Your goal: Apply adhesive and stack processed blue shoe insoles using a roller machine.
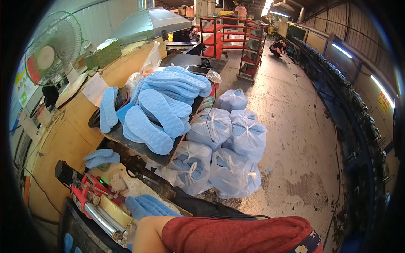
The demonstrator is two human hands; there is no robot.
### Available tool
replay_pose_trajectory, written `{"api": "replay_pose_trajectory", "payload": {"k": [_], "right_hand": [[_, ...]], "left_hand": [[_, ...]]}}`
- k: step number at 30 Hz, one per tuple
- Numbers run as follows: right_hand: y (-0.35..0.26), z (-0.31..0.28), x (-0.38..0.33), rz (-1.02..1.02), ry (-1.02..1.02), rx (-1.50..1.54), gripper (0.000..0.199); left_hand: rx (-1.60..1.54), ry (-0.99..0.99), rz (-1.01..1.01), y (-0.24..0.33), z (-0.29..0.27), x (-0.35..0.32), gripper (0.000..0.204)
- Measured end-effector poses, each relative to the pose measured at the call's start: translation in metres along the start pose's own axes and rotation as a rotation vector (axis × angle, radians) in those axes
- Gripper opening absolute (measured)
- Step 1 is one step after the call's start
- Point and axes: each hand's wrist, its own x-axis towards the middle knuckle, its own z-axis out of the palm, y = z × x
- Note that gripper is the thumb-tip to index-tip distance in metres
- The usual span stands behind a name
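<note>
Neither of my hands is in view. A bent arm in a red sleeve [236, 236] crosses the lower edge, and its bare part runs down out of the picture. Beside that arm lies a row of blue insoles [152, 205]. Left of them stands a red machine [86, 185] with shiny metal rollers [101, 221] and a small green light. Another few blue insoles [101, 158] rest behind the machine. Farther off, a large heap of blue, bumpy insoles [160, 105] covers a dark tabletop [154, 157].
Several tied plastic bags [211, 128] of blue insoles stand on the floor right of the table. A fan [52, 48] is at the left. Red-shelved racks [213, 40] stand beyond. A crouching person [277, 48] is far down the aisle, beside a long machine line [337, 80].
</note>
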Motion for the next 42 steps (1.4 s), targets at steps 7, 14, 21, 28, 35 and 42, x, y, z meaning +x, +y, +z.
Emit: {"api": "replay_pose_trajectory", "payload": {"k": [7, 14, 21, 28, 35, 42], "right_hand": [[-0.026, -0.049, -0.028, -0.071, -0.002, -0.159, 0.027], [-0.102, -0.079, -0.1, -0.03, 0.266, 0.385, 0.035], [-0.136, -0.065, -0.11, 0.091, 0.021, 0.491, 0.023], [-0.117, -0.059, -0.108, 0.163, 0.198, 0.008, 0.026], [-0.088, -0.054, -0.105, 0.312, -0.352, 0.377, 0.039], [-0.024, -0.023, -0.221, 1.478, 0.752, -0.414, 0.015]], "left_hand": [[-0.013, 0.041, 0.01, 0.019, 0.004, 0.005, 0.034], [-0.086, 0.118, -0.03, 0.002, 0.003, 0.003, 0.026], [-0.091, 0.104, -0.163, 0.005, -0.008, -0.002, 0.021], [-0.097, 0.106, -0.187, -0.002, -0.002, -0.004, 0.018], [-0.195, 0.151, -0.154, 0.004, 0.008, 0.018, 0.017], [-0.137, 0.194, -0.17, -0.005, -0.002, -0.002, 0.016]]}}
